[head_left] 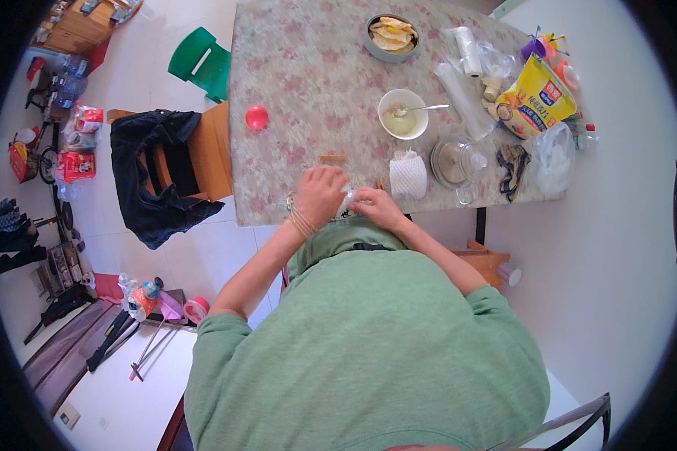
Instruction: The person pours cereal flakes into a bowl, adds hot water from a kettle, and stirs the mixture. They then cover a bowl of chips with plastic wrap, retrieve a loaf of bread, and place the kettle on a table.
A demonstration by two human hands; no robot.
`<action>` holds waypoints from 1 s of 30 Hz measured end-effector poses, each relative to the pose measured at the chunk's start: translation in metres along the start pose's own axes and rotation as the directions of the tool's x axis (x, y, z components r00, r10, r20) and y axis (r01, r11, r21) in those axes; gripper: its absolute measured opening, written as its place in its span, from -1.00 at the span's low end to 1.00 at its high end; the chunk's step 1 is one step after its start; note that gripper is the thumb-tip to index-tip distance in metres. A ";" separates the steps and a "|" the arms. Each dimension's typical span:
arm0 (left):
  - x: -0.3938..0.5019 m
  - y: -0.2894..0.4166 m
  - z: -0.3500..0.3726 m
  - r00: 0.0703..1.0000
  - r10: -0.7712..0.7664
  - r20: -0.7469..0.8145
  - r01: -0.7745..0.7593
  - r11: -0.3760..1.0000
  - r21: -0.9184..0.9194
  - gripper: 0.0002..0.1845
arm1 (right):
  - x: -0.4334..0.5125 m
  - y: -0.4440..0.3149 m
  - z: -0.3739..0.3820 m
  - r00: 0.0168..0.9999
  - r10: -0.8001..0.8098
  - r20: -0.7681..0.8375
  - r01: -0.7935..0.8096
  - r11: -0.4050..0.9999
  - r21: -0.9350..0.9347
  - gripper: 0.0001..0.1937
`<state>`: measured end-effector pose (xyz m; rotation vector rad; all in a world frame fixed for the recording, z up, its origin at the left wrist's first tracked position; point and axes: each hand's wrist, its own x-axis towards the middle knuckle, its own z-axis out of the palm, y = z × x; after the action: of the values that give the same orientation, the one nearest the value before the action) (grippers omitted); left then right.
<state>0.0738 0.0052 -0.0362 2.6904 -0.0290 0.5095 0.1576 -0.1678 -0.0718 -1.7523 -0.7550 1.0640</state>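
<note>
Both hands meet at the table's near edge. My right hand (pixel 378 207) pinches a small white, plastic-looking piece (pixel 347 202) between thumb and finger. Over the other side of that piece is my left hand (pixel 320 194), somewhat blurred, with bracelets at the wrist; its fingertips are partly hidden, and whether they grip the piece is unclear. Just beyond the left hand lies a short wooden strip (pixel 332 158). A white foam net sleeve (pixel 408 176) rests to the right of my right hand. Farther back is a white bowl (pixel 403 114) with pale contents and a spoon (pixel 429 107).
A lidded glass vessel (pixel 451 163), a dark cloth band (pixel 512 169), plastic bags (pixel 553 155) and a yellow food bag (pixel 536 98) stand on the right. A pink-red ball (pixel 256 118) lies left, a grey bowl of flatbread-like food (pixel 391 56) at the back. A wooden chair (pixel 211 152) adjoins the table's left side.
</note>
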 end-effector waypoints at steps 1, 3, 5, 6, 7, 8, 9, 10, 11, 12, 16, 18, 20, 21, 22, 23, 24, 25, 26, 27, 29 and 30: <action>-0.004 0.004 0.000 0.997 0.034 0.063 -0.031 0.999 -0.042 -0.72 | -0.002 0.001 0.001 1.000 -0.023 -0.013 0.023 0.999 0.046 -0.79; -0.015 0.013 0.002 0.976 0.055 0.212 -0.031 0.993 -0.116 -0.70 | -0.008 0.004 0.000 1.000 -0.021 -0.004 0.021 0.993 0.115 -0.82; -0.026 0.018 0.006 0.970 0.039 0.239 -0.003 0.989 -0.149 -0.77 | -0.009 0.007 -0.005 0.999 -0.034 0.034 0.029 0.991 0.133 -0.84; -0.030 0.019 0.009 0.961 0.037 0.274 0.005 0.988 -0.152 -0.79 | -0.008 0.009 -0.010 0.989 -0.078 0.128 0.067 0.994 0.091 -0.83; -0.034 0.018 0.011 0.946 0.030 0.322 0.018 0.989 -0.146 -0.80 | -0.001 0.012 -0.017 0.979 0.045 0.197 -0.076 0.986 0.150 -0.82; -0.037 0.019 0.014 0.951 0.030 0.309 0.019 0.988 -0.154 -0.82 | 0.014 0.015 -0.027 0.956 0.109 0.272 -0.165 0.967 0.193 -0.81; -0.039 0.019 0.016 0.946 0.020 0.323 0.028 0.989 -0.145 -0.83 | 0.029 0.018 -0.035 0.923 0.189 0.334 -0.261 0.948 0.183 -0.79; -0.041 0.021 0.018 0.941 0.011 0.339 0.037 0.990 -0.134 -0.84 | 0.051 0.020 -0.040 0.954 0.176 0.244 -0.192 0.981 0.041 -0.79; -0.042 0.021 0.018 0.929 -0.001 0.369 0.043 0.993 -0.107 -0.85 | 0.073 0.022 -0.041 0.979 0.152 0.134 -0.132 0.980 -0.150 -0.77; -0.043 0.023 0.019 0.922 -0.009 0.386 0.050 0.994 -0.098 -0.89 | 0.089 0.024 -0.033 0.996 0.072 0.053 -0.050 0.943 -0.330 -0.79; -0.044 0.028 0.015 0.938 -0.020 0.347 0.036 0.999 -0.039 -0.89 | 0.132 0.031 -0.004 0.984 -0.175 -0.021 0.101 0.656 -0.748 -0.78; -0.046 0.029 0.012 0.953 -0.046 0.299 0.068 0.996 -0.063 -0.89 | 0.135 0.027 0.002 0.976 -0.218 0.002 0.146 0.645 -0.750 -0.78; -0.048 0.029 0.011 0.955 -0.074 0.289 0.103 0.991 -0.087 -0.89 | 0.129 0.017 -0.002 0.973 -0.229 0.002 0.167 0.703 -0.691 -0.80; -0.049 0.029 0.011 0.950 -0.087 0.301 0.122 0.987 -0.100 -0.89 | 0.124 0.008 -0.006 0.984 -0.176 0.000 0.161 0.901 -0.403 -0.80; -0.050 0.029 0.012 0.945 -0.100 0.311 0.141 0.984 -0.112 -0.89 | 0.116 -0.001 -0.007 0.996 -0.090 0.024 0.092 0.992 -0.087 -0.79; -0.051 0.028 0.012 0.939 -0.108 0.328 0.160 0.978 -0.135 -0.89 | 0.107 -0.012 -0.008 0.996 -0.037 0.078 0.017 0.969 0.248 -0.78; -0.052 0.027 0.012 0.930 -0.112 0.350 0.177 0.971 -0.160 -0.89 | 0.095 -0.023 -0.013 0.994 -0.002 0.112 -0.039 0.930 0.365 -0.76; -0.052 0.026 0.013 0.920 -0.110 0.375 0.191 0.964 -0.187 -0.89 | 0.080 -0.033 -0.018 0.989 0.006 0.148 -0.078 0.869 0.489 -0.74; -0.051 0.024 0.013 0.925 -0.108 0.364 0.210 0.945 -0.252 -0.87 | 0.067 -0.042 -0.024 0.984 -0.008 0.181 -0.106 0.781 0.616 -0.72; -0.050 0.023 0.013 0.925 -0.129 0.357 0.241 0.926 -0.290 -0.86 | 0.056 -0.049 -0.028 0.984 0.045 0.173 -0.148 0.744 0.651 -0.70; -0.048 0.019 0.012 0.912 -0.162 0.376 0.300 0.890 -0.343 -0.85 | 0.035 -0.056 -0.037 0.981 0.092 0.171 -0.191 0.630 0.753 -0.65; -0.046 0.017 0.012 0.918 -0.175 0.357 0.309 0.880 -0.361 -0.84 | 0.027 -0.057 -0.042 0.978 0.089 0.188 -0.203 0.595 0.777 -0.65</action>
<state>0.0331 -0.0177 -0.0562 2.2842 0.1052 -0.0151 0.2049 -0.1389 -0.0198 -0.9645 -0.1203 1.3628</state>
